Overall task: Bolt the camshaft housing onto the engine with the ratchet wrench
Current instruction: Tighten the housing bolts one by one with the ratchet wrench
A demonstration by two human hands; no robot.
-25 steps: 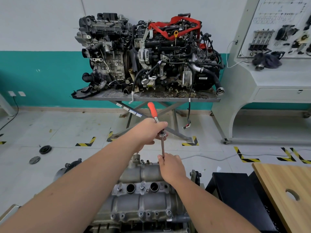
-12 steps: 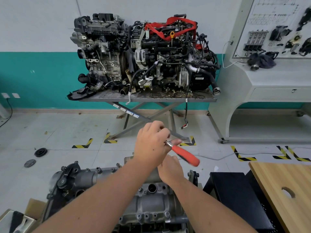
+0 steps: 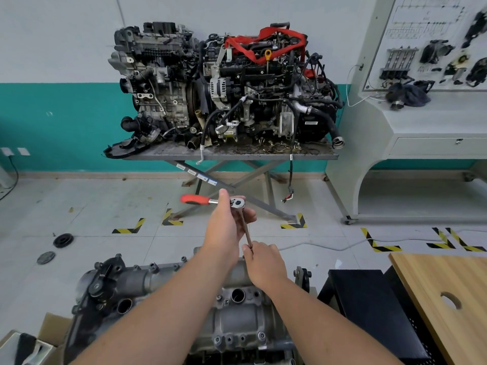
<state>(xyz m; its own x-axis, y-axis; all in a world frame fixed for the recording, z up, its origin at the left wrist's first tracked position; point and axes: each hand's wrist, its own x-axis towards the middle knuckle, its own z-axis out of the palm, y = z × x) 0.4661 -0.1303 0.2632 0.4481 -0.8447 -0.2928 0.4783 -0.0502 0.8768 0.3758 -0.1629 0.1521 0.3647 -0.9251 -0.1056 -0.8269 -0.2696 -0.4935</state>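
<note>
Against the far wall, two large display engines (image 3: 224, 88) sit side by side on a scissor-legged metal table (image 3: 229, 155). Nearer, at the bottom of the view, lies the grey engine (image 3: 147, 283) with its camshaft housing (image 3: 237, 320) on top. Above the housing's far edge, the left hand (image 3: 226, 227) grips the ratchet wrench (image 3: 210, 201) near its head, red handle pointing left. Below, the right hand (image 3: 263, 262) pinches the lower end of the extension bar (image 3: 246, 233) that runs down to the housing.
</note>
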